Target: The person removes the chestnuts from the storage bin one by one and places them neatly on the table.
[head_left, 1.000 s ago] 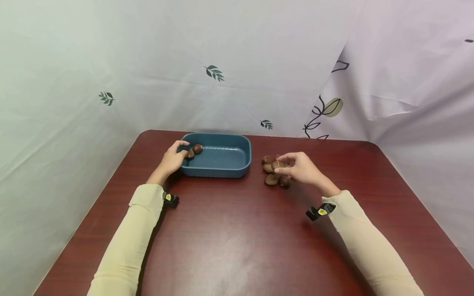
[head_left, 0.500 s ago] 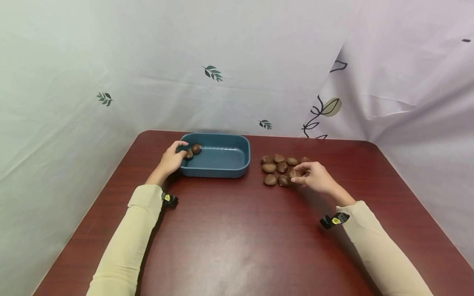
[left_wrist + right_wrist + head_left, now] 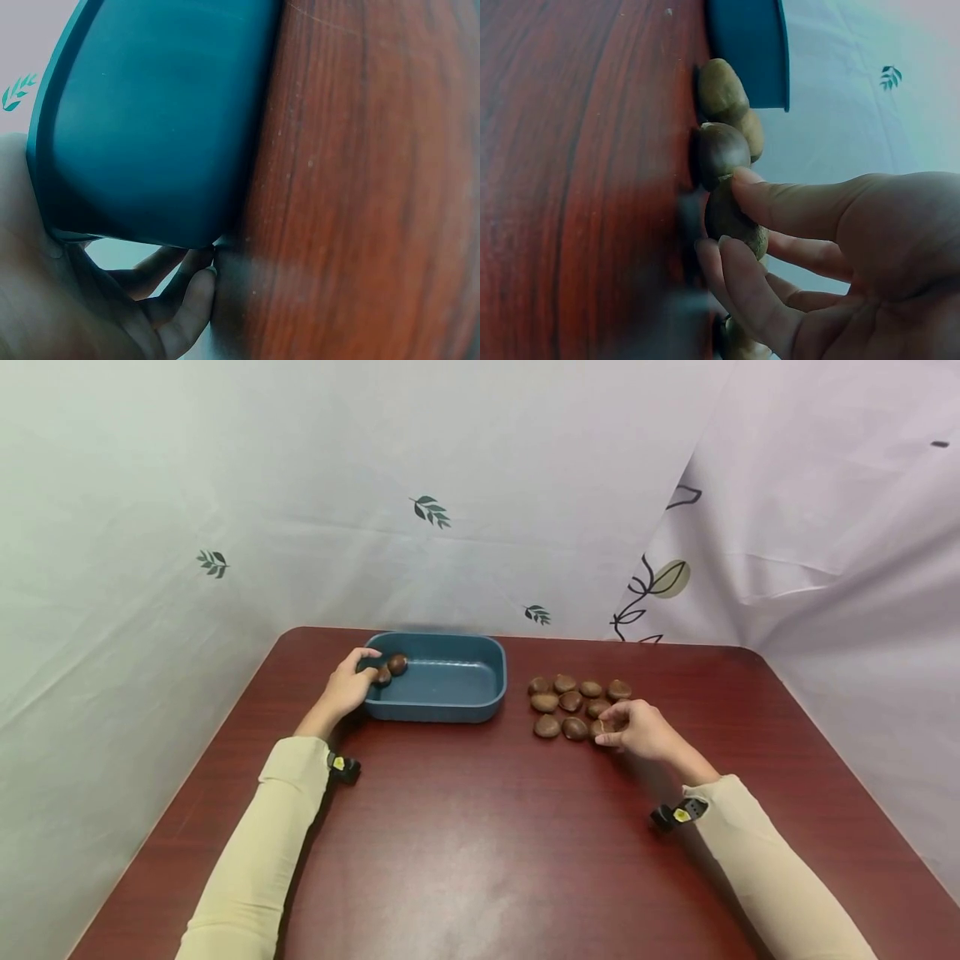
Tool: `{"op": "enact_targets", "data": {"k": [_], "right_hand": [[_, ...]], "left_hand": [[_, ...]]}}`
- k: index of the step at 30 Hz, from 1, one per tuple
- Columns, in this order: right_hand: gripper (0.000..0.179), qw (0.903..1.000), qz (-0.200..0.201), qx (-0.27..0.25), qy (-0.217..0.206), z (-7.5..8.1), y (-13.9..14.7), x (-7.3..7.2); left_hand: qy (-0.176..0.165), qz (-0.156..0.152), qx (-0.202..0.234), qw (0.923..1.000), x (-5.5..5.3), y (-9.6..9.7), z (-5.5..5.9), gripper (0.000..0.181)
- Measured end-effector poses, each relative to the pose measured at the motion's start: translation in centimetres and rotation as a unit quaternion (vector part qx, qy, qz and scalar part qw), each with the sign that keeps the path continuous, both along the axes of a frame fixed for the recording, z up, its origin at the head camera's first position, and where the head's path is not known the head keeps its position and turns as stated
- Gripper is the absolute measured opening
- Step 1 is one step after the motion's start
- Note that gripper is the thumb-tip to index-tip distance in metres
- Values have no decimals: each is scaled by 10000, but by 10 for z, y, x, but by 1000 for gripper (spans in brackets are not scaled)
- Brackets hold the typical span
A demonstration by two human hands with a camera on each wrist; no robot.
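Note:
In the head view my right hand [image 3: 641, 731] pinches a brown chestnut [image 3: 599, 730] between thumb and fingertips, at the right end of the nearest row. The right wrist view shows this held chestnut [image 3: 731, 217] close against a dark shiny one [image 3: 724, 152]. Several more chestnuts [image 3: 571, 701] lie in rough rows just beyond and left of that hand. My left hand [image 3: 347, 685] grips the left end of a blue rectangular container [image 3: 435, 712]. Two chestnuts [image 3: 397, 664] lie inside it, near that hand. From the left wrist, the fingers [image 3: 191, 311] curl around the container's end [image 3: 157, 127].
The dark red wooden table [image 3: 450, 827] has rounded far corners. A white sheet with leaf prints [image 3: 430, 511] hangs behind it and along both sides. Each wrist wears a small black camera [image 3: 345, 768] on a strap.
My right hand has moved right and then toward the near side, from the middle of the chestnuts to the near row's right end. Chestnuts it covered now show. My left hand stays put.

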State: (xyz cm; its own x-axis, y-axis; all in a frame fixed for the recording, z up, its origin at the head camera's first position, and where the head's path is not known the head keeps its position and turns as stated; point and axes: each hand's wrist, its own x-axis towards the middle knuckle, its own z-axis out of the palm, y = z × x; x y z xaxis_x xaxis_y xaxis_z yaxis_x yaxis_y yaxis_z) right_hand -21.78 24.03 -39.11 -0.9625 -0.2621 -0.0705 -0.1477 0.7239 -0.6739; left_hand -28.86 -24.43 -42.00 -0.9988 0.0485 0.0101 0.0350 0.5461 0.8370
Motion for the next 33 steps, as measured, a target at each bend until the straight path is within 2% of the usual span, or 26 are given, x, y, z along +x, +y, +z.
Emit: {"op": "enact_targets", "data": {"k": [13, 24, 29, 33], "right_hand": [[34, 9996, -76, 255, 106, -3, -3, 0], [36, 9997, -90, 209, 42, -1, 1, 1], [36, 9990, -77, 369, 254, 2, 3, 2], [35, 9966, -67, 561, 598, 5, 5, 3]], "left_hand": [[24, 7, -3, 10000, 0, 0, 2, 40], [35, 10, 11, 10000, 0, 0, -1, 40], [43, -15, 21, 10000, 0, 0, -1, 40], [46, -19, 28, 10000, 1, 0, 0, 40]]}}
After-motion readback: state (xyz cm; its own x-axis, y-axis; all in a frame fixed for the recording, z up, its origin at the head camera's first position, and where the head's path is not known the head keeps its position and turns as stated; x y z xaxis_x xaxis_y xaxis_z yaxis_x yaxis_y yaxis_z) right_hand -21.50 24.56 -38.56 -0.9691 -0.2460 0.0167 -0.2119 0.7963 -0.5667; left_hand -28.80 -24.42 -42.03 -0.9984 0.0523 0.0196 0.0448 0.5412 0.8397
